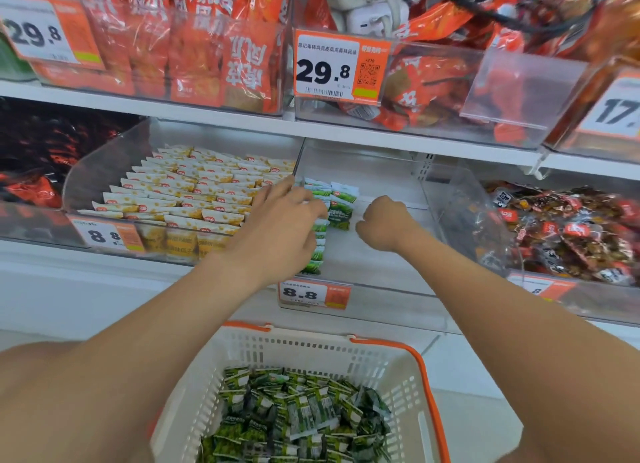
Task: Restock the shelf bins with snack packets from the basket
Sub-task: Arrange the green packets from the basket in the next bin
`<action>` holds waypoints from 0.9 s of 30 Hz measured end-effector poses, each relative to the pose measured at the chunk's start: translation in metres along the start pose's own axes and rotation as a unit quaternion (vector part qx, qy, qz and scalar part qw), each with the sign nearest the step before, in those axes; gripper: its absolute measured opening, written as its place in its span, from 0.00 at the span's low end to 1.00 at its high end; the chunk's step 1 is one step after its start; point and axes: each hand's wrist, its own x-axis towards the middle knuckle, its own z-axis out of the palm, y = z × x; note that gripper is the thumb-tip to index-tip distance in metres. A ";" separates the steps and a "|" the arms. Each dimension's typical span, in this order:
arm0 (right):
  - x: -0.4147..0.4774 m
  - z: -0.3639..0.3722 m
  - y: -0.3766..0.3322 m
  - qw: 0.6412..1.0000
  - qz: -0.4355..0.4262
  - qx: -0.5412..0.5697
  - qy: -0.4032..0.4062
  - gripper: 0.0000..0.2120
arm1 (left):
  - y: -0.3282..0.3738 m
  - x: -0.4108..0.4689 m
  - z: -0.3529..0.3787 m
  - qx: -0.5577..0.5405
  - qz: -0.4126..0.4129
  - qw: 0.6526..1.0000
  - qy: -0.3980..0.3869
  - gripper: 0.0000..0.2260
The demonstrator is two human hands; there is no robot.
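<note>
Mid-restock — left hand lies flat-fingered on the green packets rowed in the middle bin, right hand curled, seemingly empty — next likely needs another handful from the basket.

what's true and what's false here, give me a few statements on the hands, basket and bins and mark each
1. The basket holds loose green packets. True.
2. The left hand rests on the green row in the middle bin. True.
3. The middle bin is packed from wall to wall. False: the green row stands only at its left side; the rest of its floor is bare.
4. The right hand is down in the basket. False: it is over the middle bin, fingers curled.
5. The bin left of the middle one holds red packets. False: it holds white and yellow packets.
</note>
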 end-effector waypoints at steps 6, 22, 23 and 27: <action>-0.103 -0.016 -0.022 0.980 -0.146 0.015 0.137 0.14 | 0.043 -0.056 -0.018 -0.036 -0.018 0.995 0.091 0.14; -0.198 0.071 0.014 0.887 -0.266 -0.263 -0.272 0.05 | 0.002 -0.147 0.192 0.044 -0.151 0.911 -0.382 0.06; -0.193 0.076 0.016 0.882 -0.267 -0.261 -0.288 0.03 | -0.004 -0.151 0.209 0.035 -0.174 0.912 -0.370 0.09; -0.174 0.099 0.021 0.872 -0.262 -0.257 -0.324 0.04 | -0.016 -0.161 0.256 -0.005 -0.208 0.924 -0.320 0.16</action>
